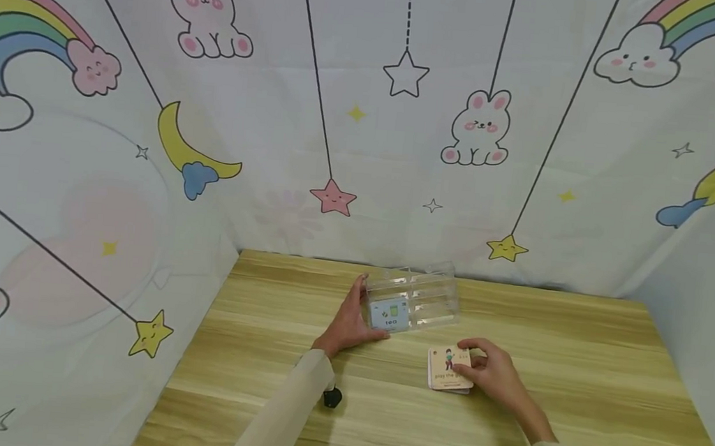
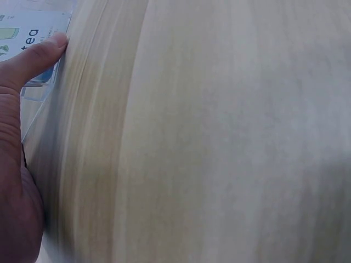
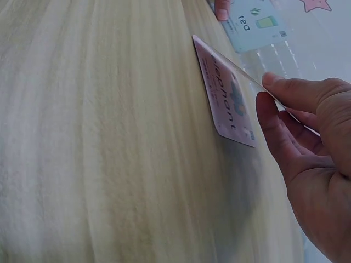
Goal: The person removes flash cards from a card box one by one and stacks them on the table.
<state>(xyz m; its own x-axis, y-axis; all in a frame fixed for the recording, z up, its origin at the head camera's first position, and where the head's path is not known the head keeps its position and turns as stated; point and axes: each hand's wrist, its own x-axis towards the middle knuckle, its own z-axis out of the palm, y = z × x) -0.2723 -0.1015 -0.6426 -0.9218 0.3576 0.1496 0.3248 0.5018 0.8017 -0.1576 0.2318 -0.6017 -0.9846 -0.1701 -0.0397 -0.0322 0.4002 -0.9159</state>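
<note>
Near the back of the table, a clear plastic compartment box sits with a light blue card marked "tea" in its front left section. My left hand grips the box at its left end, thumb along the front edge and fingers at the far corner. My right hand pinches a cream flashcard by its right edge; it shows a figure and the words "play the", the rest covered by the fingers. Beneath that tilted card lies a pink "elephant" card, visible in the right wrist view.
A wood-grain tabletop carries everything. White cloth walls printed with rabbits, stars and rainbows enclose the back and both sides, with the box close to the back one.
</note>
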